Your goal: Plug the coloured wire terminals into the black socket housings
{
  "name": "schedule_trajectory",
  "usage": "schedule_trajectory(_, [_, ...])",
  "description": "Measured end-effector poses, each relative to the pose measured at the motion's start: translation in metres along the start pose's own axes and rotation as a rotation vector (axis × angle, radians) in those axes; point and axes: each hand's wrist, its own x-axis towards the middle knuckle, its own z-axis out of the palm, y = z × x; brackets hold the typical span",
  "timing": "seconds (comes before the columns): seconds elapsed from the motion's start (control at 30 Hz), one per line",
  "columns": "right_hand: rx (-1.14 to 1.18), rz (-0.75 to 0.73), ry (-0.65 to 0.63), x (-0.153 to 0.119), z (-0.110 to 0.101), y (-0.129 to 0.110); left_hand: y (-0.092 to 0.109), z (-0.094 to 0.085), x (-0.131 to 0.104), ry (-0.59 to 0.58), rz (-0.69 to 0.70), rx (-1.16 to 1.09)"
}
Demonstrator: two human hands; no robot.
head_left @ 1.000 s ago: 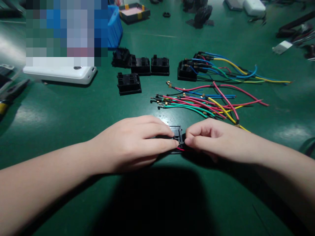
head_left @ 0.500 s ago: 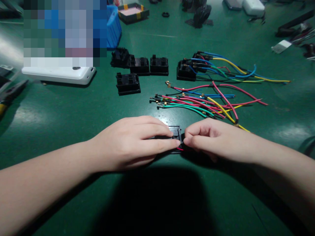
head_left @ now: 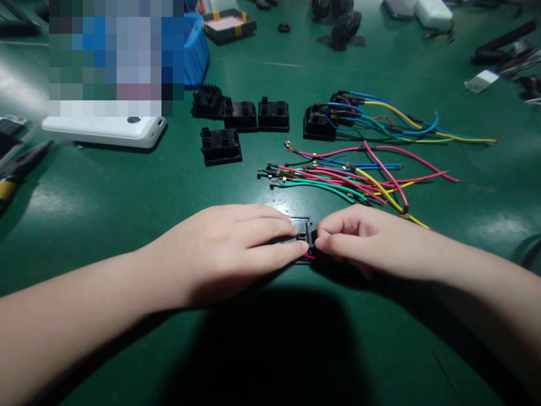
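Note:
My left hand [head_left: 240,239] lies over a black plastic socket housing [head_left: 301,223] on the green table and holds it down, covering most of it. The index finger and thumb reach its right end. A short length of red wire [head_left: 310,256] shows at the housing's near edge and runs toward my right hand [head_left: 359,239]. That hand is closed in a pinch at the housing's right edge, fingers curled round the wire; its fingertips' exact grip is partly hidden. Beyond the hands lies a loose bundle of red, green, blue and yellow wires [head_left: 338,175] with metal terminals.
Several black housings [head_left: 220,145] stand behind my left hand. A wired housing [head_left: 319,123] with coloured leads sits farther right. White device [head_left: 105,131], yellow-handled pliers [head_left: 21,169] at left; blue bin [head_left: 196,51] and shallow box [head_left: 230,25] at the back; white connector [head_left: 482,82] at right.
The back of my left hand and its wrist have dropped slightly toward me, while the fingertips stay on the housing. My right hand keeps its pinch nearly unmoved. The view has shifted slightly.

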Motion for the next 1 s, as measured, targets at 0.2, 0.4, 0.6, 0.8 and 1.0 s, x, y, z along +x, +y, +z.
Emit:
schedule_trajectory(0.2, [0.028, 0.001, 0.002, -0.0003, 0.0003, 0.0004, -0.0025, 0.0056, -0.0015, 0.056, 0.038, 0.113])
schedule_trajectory(0.4, [0.047, -0.016, -0.008, -0.0004, 0.0009, 0.001, -0.0049, 0.0061, -0.0014, 0.069, 0.077, 0.055])
schedule_trajectory(0.6, [0.072, 0.008, 0.017, -0.0006, 0.003, -0.0001, -0.0045, 0.007, -0.0025, 0.091, -0.001, -0.058])
schedule_trajectory(0.8, [0.052, 0.019, 0.043, 0.0004, 0.0033, 0.0009, -0.0031, 0.0075, -0.0018, 0.083, -0.045, -0.065])
schedule_trajectory(1.0, [0.065, 0.002, 0.027, -0.0003, 0.003, 0.0002, -0.0047, 0.0074, -0.0023, 0.066, -0.048, -0.071])
